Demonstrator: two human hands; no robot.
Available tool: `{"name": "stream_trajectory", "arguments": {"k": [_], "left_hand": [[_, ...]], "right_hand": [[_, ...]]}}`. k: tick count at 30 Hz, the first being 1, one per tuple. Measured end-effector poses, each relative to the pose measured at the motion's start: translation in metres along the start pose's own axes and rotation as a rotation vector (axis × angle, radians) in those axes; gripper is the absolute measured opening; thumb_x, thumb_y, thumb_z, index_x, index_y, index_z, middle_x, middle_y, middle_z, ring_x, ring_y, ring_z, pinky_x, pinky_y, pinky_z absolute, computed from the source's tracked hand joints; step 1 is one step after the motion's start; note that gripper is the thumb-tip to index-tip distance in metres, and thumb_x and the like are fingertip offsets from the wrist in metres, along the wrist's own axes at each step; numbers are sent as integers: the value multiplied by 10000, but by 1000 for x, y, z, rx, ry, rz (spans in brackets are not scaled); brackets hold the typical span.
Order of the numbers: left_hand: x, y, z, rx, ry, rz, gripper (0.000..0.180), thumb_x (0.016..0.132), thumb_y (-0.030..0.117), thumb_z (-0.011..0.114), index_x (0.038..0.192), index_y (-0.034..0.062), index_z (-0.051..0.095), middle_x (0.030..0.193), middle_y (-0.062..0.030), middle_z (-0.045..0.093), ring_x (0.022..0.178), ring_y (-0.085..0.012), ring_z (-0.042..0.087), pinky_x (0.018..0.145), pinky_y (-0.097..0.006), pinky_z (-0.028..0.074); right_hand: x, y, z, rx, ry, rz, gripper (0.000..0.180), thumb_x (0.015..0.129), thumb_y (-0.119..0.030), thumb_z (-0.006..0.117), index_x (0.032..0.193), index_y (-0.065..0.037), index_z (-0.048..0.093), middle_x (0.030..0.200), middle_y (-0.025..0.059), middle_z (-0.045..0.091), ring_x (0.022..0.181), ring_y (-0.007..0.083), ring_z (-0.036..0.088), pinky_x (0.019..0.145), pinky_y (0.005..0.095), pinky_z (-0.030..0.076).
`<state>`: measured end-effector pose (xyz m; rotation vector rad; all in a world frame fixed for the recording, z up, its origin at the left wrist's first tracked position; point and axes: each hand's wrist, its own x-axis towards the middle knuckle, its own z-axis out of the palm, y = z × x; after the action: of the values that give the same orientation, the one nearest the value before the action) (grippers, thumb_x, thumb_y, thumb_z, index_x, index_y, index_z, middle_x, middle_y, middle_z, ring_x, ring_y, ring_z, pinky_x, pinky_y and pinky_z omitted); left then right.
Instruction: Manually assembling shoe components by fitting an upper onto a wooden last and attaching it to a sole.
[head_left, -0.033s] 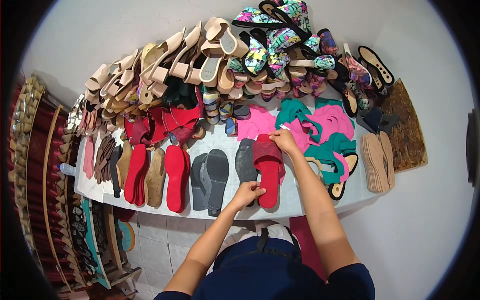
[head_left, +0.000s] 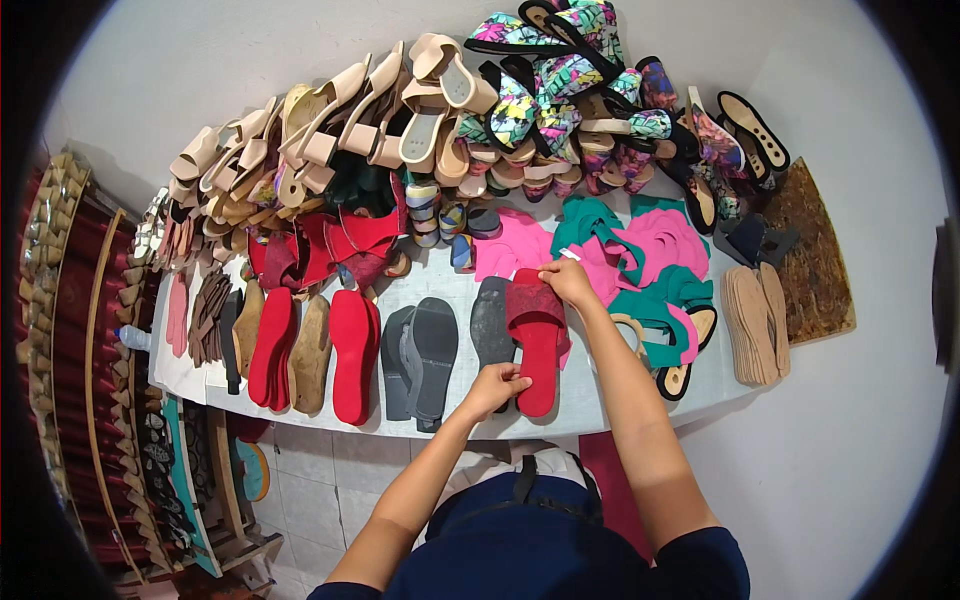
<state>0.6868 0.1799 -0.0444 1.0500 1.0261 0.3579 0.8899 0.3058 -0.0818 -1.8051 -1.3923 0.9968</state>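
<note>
Gripping one red sandal (head_left: 537, 340): left hand (head_left: 497, 382) heel, right hand (head_left: 566, 279) toe.

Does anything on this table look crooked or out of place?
Nothing looks damaged or spilled. The pink and teal cut pieces lie in a loose tangle, unlike the flat soles laid side by side. Both hands hold the red sandal.

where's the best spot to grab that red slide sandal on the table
Probably by its ends, as both hands do: the red sandal lies flat, sole down, lengthwise toward the person. The left hand pinches the heel from the near edge; the right hand takes the toe from the far end. The strap across the front blocks a grip from above.
</note>
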Motion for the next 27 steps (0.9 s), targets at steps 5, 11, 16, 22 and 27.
{"name": "stream_trajectory", "arguments": {"k": [5, 11, 16, 22, 27], "left_hand": [[2, -12, -8, -4, 21, -20, 230, 791, 93, 584, 981, -35, 562, 831, -42, 591, 719, -87, 533, 658, -212, 432], [4, -14, -5, -8, 44, -35, 211, 785, 89, 591, 953, -35, 567, 815, -38, 588, 714, -87, 532, 645, -211, 431], [10, -25, -13, 148, 66, -25, 214, 780, 98, 598, 951, -30, 576, 800, -38, 593, 698, -87, 534, 639, -209, 431], [5, -21, -12, 321, 121, 35, 255, 767, 147, 619, 958, -21, 595, 780, -53, 607, 684, -90, 540, 642, -218, 440], [5, -12, -5, 321, 116, 39, 259, 763, 157, 625, 949, -22, 598, 749, -46, 599, 654, -86, 527, 602, -219, 433]], "right_hand": [[-2, 1, 13, 27, -23, 19, 190, 716, -103, 614, 882, -14, 642, 764, 101, 639, 700, 146, 590, 662, 265, 458], [-1, 7, 16, 36, -39, 40, 194, 717, -107, 616, 885, -13, 640, 774, 101, 640, 706, 148, 590, 674, 264, 455], [0, 11, 20, 70, -42, 31, 197, 720, -111, 616, 890, -15, 639, 779, 97, 642, 712, 146, 589, 677, 262, 453], [1, 13, 22, 75, -75, 57, 218, 708, -150, 621, 905, -57, 644, 834, 126, 637, 777, 198, 612, 717, 277, 451], [4, 22, 20, 107, -83, 57, 218, 708, -150, 622, 901, -52, 643, 828, 130, 637, 770, 194, 610, 710, 279, 451]]}}
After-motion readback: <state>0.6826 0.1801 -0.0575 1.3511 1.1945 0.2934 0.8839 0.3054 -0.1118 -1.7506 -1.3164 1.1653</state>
